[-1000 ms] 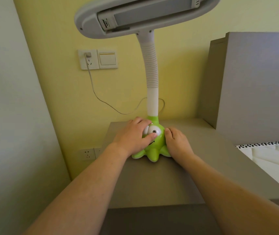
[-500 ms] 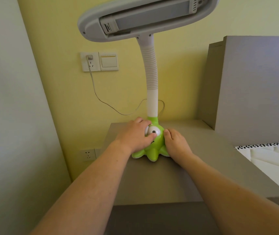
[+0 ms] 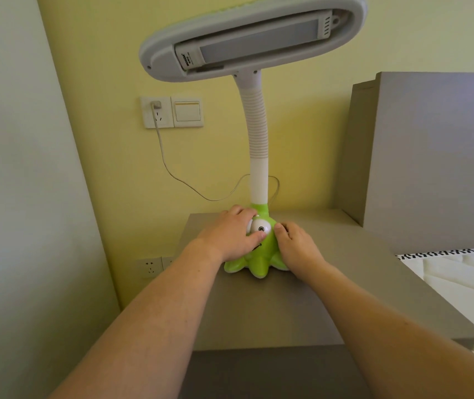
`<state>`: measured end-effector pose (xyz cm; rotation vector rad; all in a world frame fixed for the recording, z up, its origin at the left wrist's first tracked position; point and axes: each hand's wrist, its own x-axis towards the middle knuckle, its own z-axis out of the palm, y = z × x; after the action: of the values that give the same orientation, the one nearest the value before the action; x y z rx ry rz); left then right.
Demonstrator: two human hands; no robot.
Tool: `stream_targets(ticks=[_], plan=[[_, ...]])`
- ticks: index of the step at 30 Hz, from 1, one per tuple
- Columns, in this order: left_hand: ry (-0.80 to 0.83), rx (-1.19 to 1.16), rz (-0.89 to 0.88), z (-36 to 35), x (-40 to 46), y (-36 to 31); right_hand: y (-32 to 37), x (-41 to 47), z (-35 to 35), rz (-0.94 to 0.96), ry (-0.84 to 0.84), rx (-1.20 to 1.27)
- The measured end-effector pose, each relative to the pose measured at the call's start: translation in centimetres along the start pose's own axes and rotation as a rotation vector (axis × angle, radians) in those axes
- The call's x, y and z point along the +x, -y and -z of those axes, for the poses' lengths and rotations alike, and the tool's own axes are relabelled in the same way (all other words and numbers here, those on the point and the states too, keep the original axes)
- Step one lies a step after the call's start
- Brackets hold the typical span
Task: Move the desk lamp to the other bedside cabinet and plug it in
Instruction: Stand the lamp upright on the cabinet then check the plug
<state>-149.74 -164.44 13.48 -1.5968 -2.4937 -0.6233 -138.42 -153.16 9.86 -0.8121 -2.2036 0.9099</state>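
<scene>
The desk lamp (image 3: 258, 156) has a green cartoon base (image 3: 260, 263), a white ribbed neck and a wide grey head overhead. It stands at the back of the grey bedside cabinet (image 3: 258, 312). My left hand (image 3: 228, 236) wraps the base's left side, thumb across the white eye. My right hand (image 3: 297, 246) grips the right side. The lamp's thin cord (image 3: 172, 174) runs left and up to a plug (image 3: 156, 105) seated in the upper wall socket (image 3: 157, 112).
A light switch (image 3: 187, 111) sits right of the socket. A second socket (image 3: 150, 267) is low on the yellow wall, left of the cabinet. A grey headboard (image 3: 431, 156) rises at right, with a white bed (image 3: 466, 286) below. A pale wall panel closes the left side.
Both hands stay on the lamp base and the lamp has not visibly left its spot. My view has shifted slightly, so the scene sits a little lower and to the right in the frame.
</scene>
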Motion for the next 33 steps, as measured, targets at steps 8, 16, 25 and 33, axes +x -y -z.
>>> stream_targets(ticks=[8,16,25,33], plan=[[0.014,0.013,-0.012,0.2,0.0,0.1,0.2,0.2,0.2,-0.026,0.022,-0.013],[0.013,-0.086,-0.009,0.0,0.1,0.2,0.0,0.2,-0.1,-0.008,0.008,-0.004],[-0.012,-0.067,-0.034,-0.3,0.1,0.8,-0.9,0.1,-0.6,0.05,-0.026,0.023],[0.005,-0.031,-0.021,-0.8,0.9,0.9,-0.9,1.3,-0.4,0.026,0.015,-0.008]])
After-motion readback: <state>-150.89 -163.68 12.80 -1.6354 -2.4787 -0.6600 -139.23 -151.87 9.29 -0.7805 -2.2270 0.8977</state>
